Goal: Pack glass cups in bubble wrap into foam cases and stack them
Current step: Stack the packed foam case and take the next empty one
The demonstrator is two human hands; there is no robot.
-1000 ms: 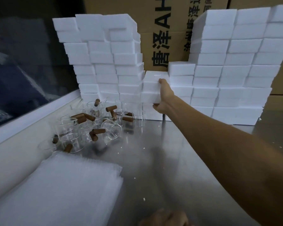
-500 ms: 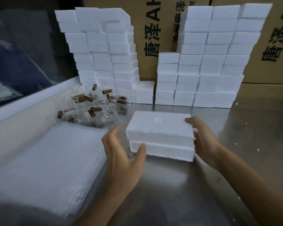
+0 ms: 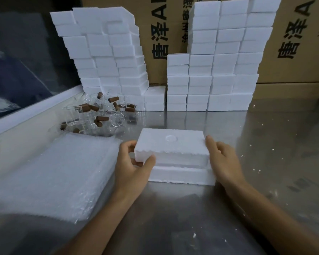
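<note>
White foam cases [image 3: 173,150], brown-handled clear glass cups [image 3: 99,115], black-lettered tan cartons [image 3: 160,34]

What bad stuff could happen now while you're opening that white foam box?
The foam lid is held only at its ends by the left hand and right hand, so it might snap or shed more crumbs onto the metal table. The glass cups lie loose in a pile just behind; a swinging lid or elbow could knock them together. The tall foam stacks look uneven and might topple if bumped.
</note>
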